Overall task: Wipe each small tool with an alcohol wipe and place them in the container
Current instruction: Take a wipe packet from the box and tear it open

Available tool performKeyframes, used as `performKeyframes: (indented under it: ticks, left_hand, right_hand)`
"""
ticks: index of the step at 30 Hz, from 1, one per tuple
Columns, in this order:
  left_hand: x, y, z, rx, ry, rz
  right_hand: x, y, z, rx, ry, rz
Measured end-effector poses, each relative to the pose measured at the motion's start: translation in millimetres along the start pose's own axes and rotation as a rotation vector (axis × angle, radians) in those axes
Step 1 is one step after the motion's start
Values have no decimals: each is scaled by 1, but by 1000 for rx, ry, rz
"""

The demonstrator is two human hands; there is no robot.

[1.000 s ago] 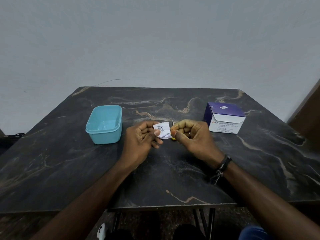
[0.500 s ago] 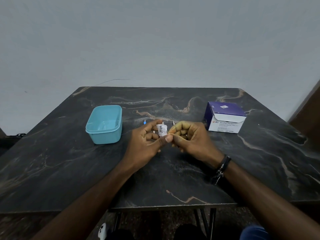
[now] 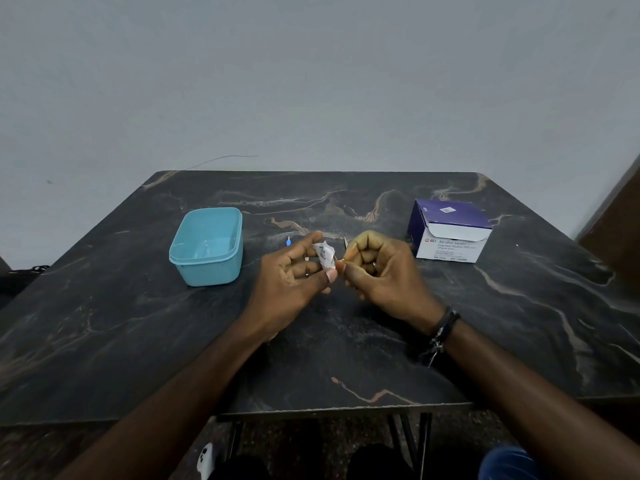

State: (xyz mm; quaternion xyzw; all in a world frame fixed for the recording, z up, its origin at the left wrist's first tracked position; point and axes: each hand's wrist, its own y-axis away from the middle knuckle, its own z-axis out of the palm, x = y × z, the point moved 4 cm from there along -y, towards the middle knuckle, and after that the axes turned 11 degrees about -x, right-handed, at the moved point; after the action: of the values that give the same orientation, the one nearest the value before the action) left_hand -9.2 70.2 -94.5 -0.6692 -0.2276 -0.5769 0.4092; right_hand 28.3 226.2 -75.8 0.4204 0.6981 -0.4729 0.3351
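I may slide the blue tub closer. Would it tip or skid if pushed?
The blue tub looks empty and thin-walled, so probably light and likely to skid on the smooth table. Its low, wide shape suggests tipping is unlikely.

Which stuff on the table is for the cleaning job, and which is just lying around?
For the job:
- wipe packet
- left hand
- right hand
- blue tub
- swab box
- blue-tipped tool

Just lying around:
- white gadget on floor
- wristband

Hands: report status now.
Left hand pinches wipe packet. Right hand grips a small yellow tool. Container holds no tool. Nothing in the way.
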Motion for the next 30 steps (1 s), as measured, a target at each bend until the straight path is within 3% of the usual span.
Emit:
performKeyframes:
  ticks: [12, 20, 25, 30]
  left_hand:
    - [-5, -2, -3, 80, -5, 16]
    - [-5, -3, -4, 112, -129, 32]
    - [-6, -3, -4, 125, -179, 39]
    - [-8, -2, -4, 161, -165, 19]
  right_hand:
    - [6, 2, -1, 104, 228, -19]
    - [5, -1, -4, 173, 175, 28]
    - [9, -2, -5, 116, 64, 124]
    - [7, 0, -2, 88, 110, 90]
